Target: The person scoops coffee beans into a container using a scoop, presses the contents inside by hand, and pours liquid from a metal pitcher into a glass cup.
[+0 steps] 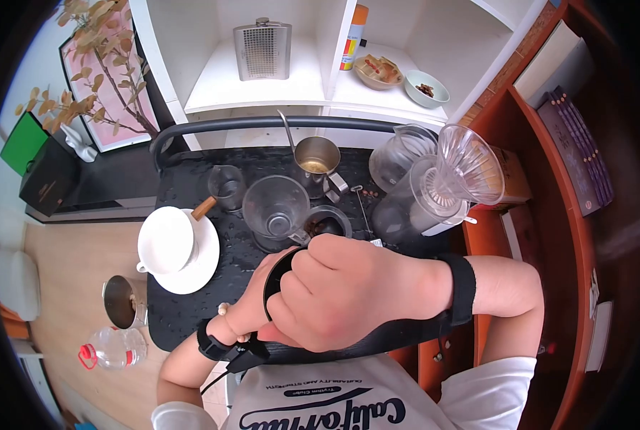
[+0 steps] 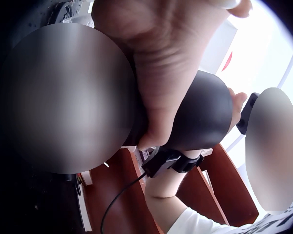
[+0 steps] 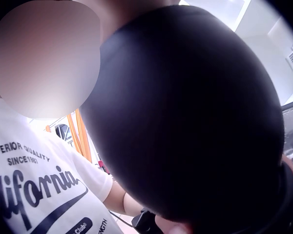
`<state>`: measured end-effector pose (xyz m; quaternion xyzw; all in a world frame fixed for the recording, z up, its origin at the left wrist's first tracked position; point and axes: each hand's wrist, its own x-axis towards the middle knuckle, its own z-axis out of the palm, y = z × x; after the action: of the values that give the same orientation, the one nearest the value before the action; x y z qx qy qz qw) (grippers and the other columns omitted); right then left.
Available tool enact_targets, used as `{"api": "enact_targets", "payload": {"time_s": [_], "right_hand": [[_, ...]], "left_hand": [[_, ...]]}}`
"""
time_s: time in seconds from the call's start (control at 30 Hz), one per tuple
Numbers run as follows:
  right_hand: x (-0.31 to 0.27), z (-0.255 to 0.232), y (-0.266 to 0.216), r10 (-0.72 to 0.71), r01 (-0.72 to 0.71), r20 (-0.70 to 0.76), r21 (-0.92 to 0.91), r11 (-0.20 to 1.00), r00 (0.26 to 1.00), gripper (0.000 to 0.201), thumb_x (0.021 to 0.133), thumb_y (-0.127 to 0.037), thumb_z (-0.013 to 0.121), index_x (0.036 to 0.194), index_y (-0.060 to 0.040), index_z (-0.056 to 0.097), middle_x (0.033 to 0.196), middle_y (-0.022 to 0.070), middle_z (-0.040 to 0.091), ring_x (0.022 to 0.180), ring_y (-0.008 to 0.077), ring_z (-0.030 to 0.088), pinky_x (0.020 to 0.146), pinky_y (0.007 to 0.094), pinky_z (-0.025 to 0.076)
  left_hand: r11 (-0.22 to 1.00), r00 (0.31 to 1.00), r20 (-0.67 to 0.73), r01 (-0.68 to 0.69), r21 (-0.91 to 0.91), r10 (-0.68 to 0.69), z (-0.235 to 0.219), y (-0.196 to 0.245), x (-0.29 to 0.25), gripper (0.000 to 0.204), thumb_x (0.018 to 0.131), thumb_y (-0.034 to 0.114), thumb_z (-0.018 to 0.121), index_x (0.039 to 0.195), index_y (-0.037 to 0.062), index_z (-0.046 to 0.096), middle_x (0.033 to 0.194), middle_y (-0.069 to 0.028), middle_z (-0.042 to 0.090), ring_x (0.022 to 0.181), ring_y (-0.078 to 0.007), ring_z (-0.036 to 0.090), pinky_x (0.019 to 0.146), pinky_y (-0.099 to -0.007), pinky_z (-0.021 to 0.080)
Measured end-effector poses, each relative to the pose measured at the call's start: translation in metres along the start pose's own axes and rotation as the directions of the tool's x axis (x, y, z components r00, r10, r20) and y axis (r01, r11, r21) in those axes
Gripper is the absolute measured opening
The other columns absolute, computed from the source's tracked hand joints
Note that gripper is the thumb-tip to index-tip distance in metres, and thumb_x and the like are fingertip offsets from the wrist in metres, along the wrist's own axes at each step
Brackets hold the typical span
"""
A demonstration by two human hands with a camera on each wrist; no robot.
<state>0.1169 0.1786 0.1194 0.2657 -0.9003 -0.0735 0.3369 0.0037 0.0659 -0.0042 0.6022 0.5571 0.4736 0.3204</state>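
Fingers of my right hand (image 1: 348,290) curl tight over a round black thing (image 1: 275,281), and only its dark edge peeks out. My left hand (image 1: 252,312) is under it, gripping it from below. Both hands hang over the near edge of the black table (image 1: 191,315), close to my chest. Past my hands I see a glass cup (image 1: 275,209), a metal pot (image 1: 316,159), a clear funnel (image 1: 470,163) and a white cup (image 1: 166,240) on its plate.

From the left wrist view, I see the round black thing (image 2: 202,114) held by my left hand (image 2: 156,63), thumb pressed on its side.

From the right wrist view, the round black thing (image 3: 185,112) fills almost everything. I cannot tell how the fingers lie there.
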Motion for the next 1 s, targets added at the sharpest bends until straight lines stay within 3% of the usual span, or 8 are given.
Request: {"api": "enact_targets", "payload": {"time_s": [0.07, 0.13, 0.37, 0.5, 0.57, 0.67, 0.87, 1.0], "right_hand": [[0.001, 0.001, 0.005, -0.032, 0.032, -0.01, 0.073, 0.997, 0.999, 0.039, 0.081, -0.029, 0.058, 0.053, -0.011, 0.038, 0.051, -0.0011, 0.03, 0.045, 0.0123, 0.035, 0.044, 0.0252, 0.027], [0.005, 0.004, 0.012, -0.138, 0.158, -0.089, 0.299, 0.941, 0.986, 0.039, 0.081, -0.029, 0.057, 0.053, -0.0103, 0.039, 0.051, -0.0006, 0.033, 0.046, 0.0134, 0.037, 0.046, 0.0253, 0.03], [0.009, 0.002, 0.02, -0.386, 0.372, -0.042, 0.381, 0.846, 0.922, 0.042, 0.083, -0.035, 0.053, 0.053, -0.009, 0.041, 0.053, 0.0005, 0.038, 0.048, 0.0149, 0.04, 0.049, 0.0275, 0.034], [0.008, -0.02, -0.005, 0.048, -0.085, 0.156, 0.242, 0.967, 0.987, 0.044, 0.078, -0.048, 0.055, 0.057, -0.01, 0.046, 0.056, 0.0008, 0.043, 0.05, 0.0147, 0.042, 0.049, 0.0268, 0.031], [0.009, -0.036, -0.021, 0.414, -0.444, 0.242, 0.086, 0.892, 0.878, 0.045, 0.073, -0.056, 0.058, 0.064, -0.0119, 0.052, 0.056, -0.0004, 0.041, 0.048, 0.0132, 0.041, 0.047, 0.0261, 0.027], [0.01, -0.05, -0.045, 0.631, -0.619, 0.341, -0.159, 0.769, 0.696, 0.042, 0.072, -0.052, 0.062, 0.067, -0.0108, 0.054, 0.055, -0.0016, 0.039, 0.045, 0.0116, 0.038, 0.044, 0.026, 0.024], [-0.001, -0.016, -0.045, 0.543, -0.489, 0.075, -0.348, 0.8, 0.836, 0.031, 0.078, -0.031, 0.061, 0.06, -0.0117, 0.044, 0.053, -0.0015, 0.031, 0.044, 0.0123, 0.033, 0.043, 0.0263, 0.023], [-0.008, -0.012, -0.031, 0.41, -0.388, 0.089, -0.194, 0.901, 0.908, 0.031, 0.079, -0.024, 0.061, 0.059, -0.0125, 0.04, 0.053, -0.0012, 0.028, 0.045, 0.0123, 0.032, 0.045, 0.0265, 0.025]], "left_hand": [[0.999, 0.996, 0.084, 0.039, 0.015, -0.04, -0.003, -0.004, 0.0, 0.071, 0.062, 0.035, 0.072, 0.121, 0.0056, 0.047, 0.12, -0.0139, 0.051, 0.111, -0.0305, 0.048, 0.096, -0.039, 0.034], [0.96, 0.966, 0.064, -0.258, 0.108, 0.252, -0.003, -0.021, -0.003, 0.077, 0.06, 0.038, 0.073, 0.125, 0.0069, 0.045, 0.125, -0.0128, 0.048, 0.116, -0.0292, 0.043, 0.099, -0.0394, 0.028], [0.96, 0.937, 0.216, -0.281, 0.0, 0.274, -0.01, -0.029, 0.009, 0.078, 0.06, 0.04, 0.072, 0.126, 0.0084, 0.045, 0.126, -0.0115, 0.047, 0.119, -0.027, 0.039, 0.101, -0.0393, 0.023], [0.986, 0.98, 0.13, -0.16, 0.041, 0.153, -0.009, 0.014, 0.002, 0.072, 0.061, 0.04, 0.071, 0.122, 0.01, 0.049, 0.12, -0.0087, 0.051, 0.115, -0.0257, 0.043, 0.097, -0.0382, 0.025], [0.986, 0.987, -0.055, 0.144, -0.082, -0.149, 0.003, 0.041, -0.007, 0.066, 0.062, 0.04, 0.07, 0.119, 0.0117, 0.052, 0.116, -0.0068, 0.054, 0.111, -0.0243, 0.047, 0.095, -0.0373, 0.027], [0.946, 0.982, -0.176, -0.005, 0.325, 0.066, 0.015, 0.044, -0.008, 0.06, 0.063, 0.038, 0.069, 0.115, 0.0135, 0.055, 0.111, -0.0054, 0.056, 0.108, -0.0218, 0.048, 0.09, -0.0362, 0.028], [0.943, 0.976, -0.201, -0.011, 0.332, 0.082, 0.012, 0.026, -0.008, 0.06, 0.063, 0.036, 0.069, 0.114, 0.0097, 0.054, 0.111, -0.0069, 0.055, 0.107, -0.0244, 0.048, 0.09, -0.0371, 0.03], [0.955, 0.986, -0.093, -0.108, 0.278, 0.138, 0.007, 0.003, -0.004, 0.069, 0.06, 0.038, 0.072, 0.118, 0.0077, 0.052, 0.116, -0.0104, 0.052, 0.109, -0.0282, 0.047, 0.093, -0.0386, 0.029]]}}
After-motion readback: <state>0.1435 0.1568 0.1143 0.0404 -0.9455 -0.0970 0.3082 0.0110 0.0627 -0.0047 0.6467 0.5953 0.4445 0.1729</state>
